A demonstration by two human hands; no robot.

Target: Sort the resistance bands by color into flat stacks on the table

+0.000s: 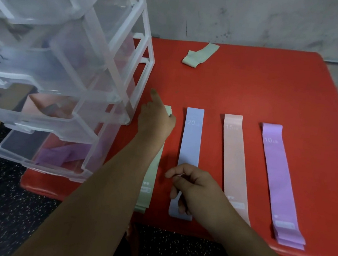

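From the head view, four lines of bands lay side by side on the red table (255,85): a green stack (148,191), a blue band (190,143), a pink band (235,158) and a purple stack (279,181). The left hand (156,119) lay over the green stack's far end with its index finger stretched out; I cannot tell whether its other fingers gripped. The right hand (194,187) hung over the blue band's near end, fingers (176,193) loosely curled and holding nothing. A folded green band (199,55) lay well apart, near the table's far edge, beside a clear drawer unit (66,50).
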